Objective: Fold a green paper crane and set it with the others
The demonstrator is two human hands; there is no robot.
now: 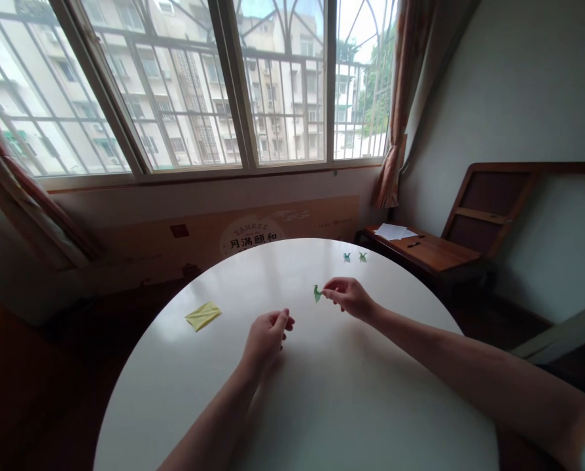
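Note:
Between the thumb and fingertips of my right hand is a small green folded paper crane, held by one end over the white table. My left hand is nearer to me and to the left, its fingers curled in and the thumb against them, with nothing seen in its grip. Beyond my right hand, two more little paper cranes stand near the far edge: a blue one and a green one. A yellow piece of paper, creased and flat, lies to the left of my left hand.
The round white table fills the space before me. Behind it are a printed cardboard panel and a barred window. To the right stands a wooden bench with white papers on it.

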